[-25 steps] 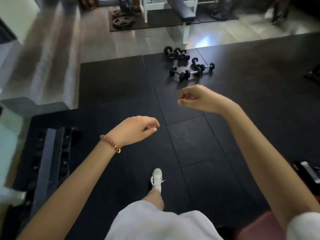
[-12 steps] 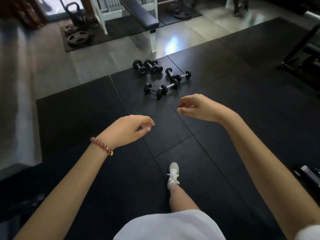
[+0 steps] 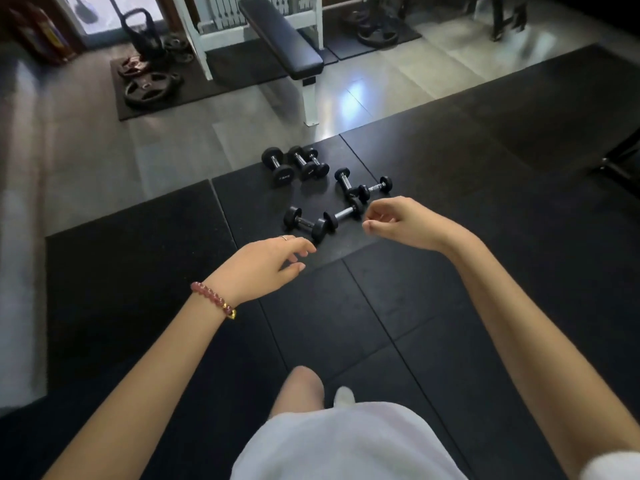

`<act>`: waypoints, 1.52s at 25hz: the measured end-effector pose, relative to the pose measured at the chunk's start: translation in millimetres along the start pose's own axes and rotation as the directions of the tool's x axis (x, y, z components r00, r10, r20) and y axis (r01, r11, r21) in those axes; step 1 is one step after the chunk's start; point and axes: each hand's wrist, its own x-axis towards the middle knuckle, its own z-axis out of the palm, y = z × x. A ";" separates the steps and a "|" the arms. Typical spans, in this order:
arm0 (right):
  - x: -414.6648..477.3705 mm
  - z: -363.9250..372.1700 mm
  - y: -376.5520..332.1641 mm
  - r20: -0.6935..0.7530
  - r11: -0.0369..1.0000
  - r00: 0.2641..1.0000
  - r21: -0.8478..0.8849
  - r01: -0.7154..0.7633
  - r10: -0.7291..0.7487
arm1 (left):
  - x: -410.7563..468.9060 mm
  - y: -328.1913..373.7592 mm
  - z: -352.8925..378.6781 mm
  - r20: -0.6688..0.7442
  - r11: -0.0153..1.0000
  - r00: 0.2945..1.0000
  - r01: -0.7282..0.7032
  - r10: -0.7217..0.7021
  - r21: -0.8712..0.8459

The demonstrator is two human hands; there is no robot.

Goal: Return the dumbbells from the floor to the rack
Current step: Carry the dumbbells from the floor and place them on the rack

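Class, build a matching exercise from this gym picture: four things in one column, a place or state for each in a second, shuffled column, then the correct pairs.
1 dumbbells
2 weight bench
3 beaded bracelet
4 right hand

A on the left wrist
B empty, fingers loosely curled
C lying on the black floor mat
D standing beyond the mat, white frame

Pairs: 1-C, 2-D, 3-A, 4-B
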 end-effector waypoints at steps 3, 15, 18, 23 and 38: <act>88.5 -16.7 7.0 0.067 0.999 0.997 0.041 0.021 -0.024 | 59.5 -42.4 -26.1 0.022 0.998 0.999 0.051 -0.050 -0.027; 463.5 -50.0 75.4 0.212 0.986 0.973 0.115 -0.120 0.094 | 354.3 -252.0 -148.0 0.099 0.994 0.992 0.086 -0.080 -0.062; 536.1 -40.7 128.5 0.284 0.933 0.939 0.243 -0.265 0.193 | 427.1 -294.4 -144.4 0.105 0.978 0.985 0.149 -0.135 -0.146; 638.4 28.4 236.7 0.312 0.867 0.873 0.216 -0.449 0.374 | 517.5 -376.9 -74.9 0.108 0.951 0.969 0.241 -0.224 -0.191; 810.6 443.1 516.7 0.263 0.847 0.820 0.014 -0.531 0.509 | 672.0 -620.5 340.7 0.209 0.949 0.927 0.289 -0.311 0.128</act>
